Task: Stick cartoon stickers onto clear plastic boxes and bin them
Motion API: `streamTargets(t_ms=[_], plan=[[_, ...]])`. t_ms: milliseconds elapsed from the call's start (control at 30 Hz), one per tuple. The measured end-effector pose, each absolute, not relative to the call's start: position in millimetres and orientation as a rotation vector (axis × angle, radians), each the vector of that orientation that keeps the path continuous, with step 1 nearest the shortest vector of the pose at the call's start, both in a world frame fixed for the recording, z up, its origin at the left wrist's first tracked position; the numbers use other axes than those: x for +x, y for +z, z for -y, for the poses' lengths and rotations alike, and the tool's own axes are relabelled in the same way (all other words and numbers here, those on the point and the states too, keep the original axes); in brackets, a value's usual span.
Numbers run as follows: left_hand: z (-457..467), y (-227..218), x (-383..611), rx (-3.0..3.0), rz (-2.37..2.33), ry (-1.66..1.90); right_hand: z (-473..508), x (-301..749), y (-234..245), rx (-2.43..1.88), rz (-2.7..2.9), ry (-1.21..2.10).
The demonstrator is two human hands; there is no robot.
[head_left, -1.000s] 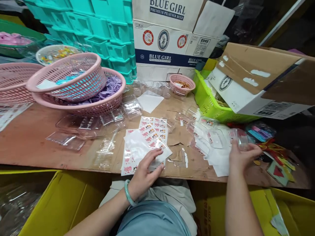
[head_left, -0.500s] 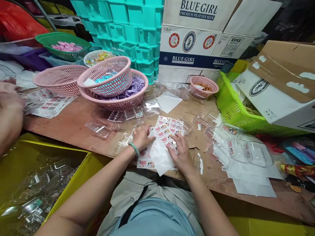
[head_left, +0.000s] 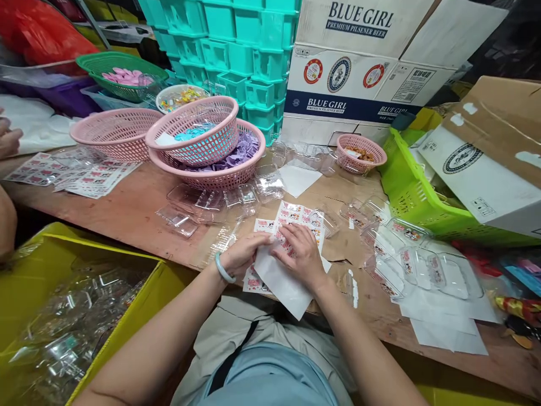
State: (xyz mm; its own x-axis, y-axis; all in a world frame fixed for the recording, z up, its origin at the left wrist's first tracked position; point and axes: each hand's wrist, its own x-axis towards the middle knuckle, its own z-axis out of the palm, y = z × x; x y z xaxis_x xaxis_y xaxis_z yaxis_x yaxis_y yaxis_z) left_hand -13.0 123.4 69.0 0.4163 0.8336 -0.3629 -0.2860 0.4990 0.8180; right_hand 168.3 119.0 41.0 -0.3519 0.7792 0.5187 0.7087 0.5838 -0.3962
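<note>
Both my hands rest on a sheet of small red-and-white stickers (head_left: 301, 219) that lies on the wooden table (head_left: 127, 208) over more sheets and a white backing paper (head_left: 282, 281). My left hand (head_left: 242, 255), with a green bangle at the wrist, has its fingers curled and pinched at the sheet's left edge. My right hand (head_left: 299, 255) presses on the stickers with bent fingers, fingertips close to the left hand's. To the right lie clear plastic boxes (head_left: 416, 265) with stickers on them.
Stacked pink baskets (head_left: 203, 141) with purple and blue pieces stand at the back left, and unlabelled clear boxes (head_left: 198, 203) lie before them. A green crate (head_left: 406, 186), beer cartons (head_left: 363, 67) and teal bins (head_left: 236, 51) ring the back. A yellow bin (head_left: 63, 316) of clear boxes sits below left. Another person's hand (head_left: 8, 141) shows at far left.
My right hand came from the clear boxes on the right over to the sticker sheet. Both hands now meet on the sheet, fingertips closer together. The view swung left.
</note>
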Motion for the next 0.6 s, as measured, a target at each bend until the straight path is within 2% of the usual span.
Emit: streamTargets(t_ms=[167,433,600], plan=[[-122.1,67.7,-7.5,0.76,-0.921,0.831,-113.0,168.8,43.0,-1.144,2.168,0.053],[-126.5,71.8,-8.8,1.223,-0.884,0.789,-117.1,169.0,39.6,-1.178,2.153,0.122],[-129.3,72.0,-5.3,1.316,-0.932,0.761,-115.2,166.8,44.8,-1.199,1.977,0.439]])
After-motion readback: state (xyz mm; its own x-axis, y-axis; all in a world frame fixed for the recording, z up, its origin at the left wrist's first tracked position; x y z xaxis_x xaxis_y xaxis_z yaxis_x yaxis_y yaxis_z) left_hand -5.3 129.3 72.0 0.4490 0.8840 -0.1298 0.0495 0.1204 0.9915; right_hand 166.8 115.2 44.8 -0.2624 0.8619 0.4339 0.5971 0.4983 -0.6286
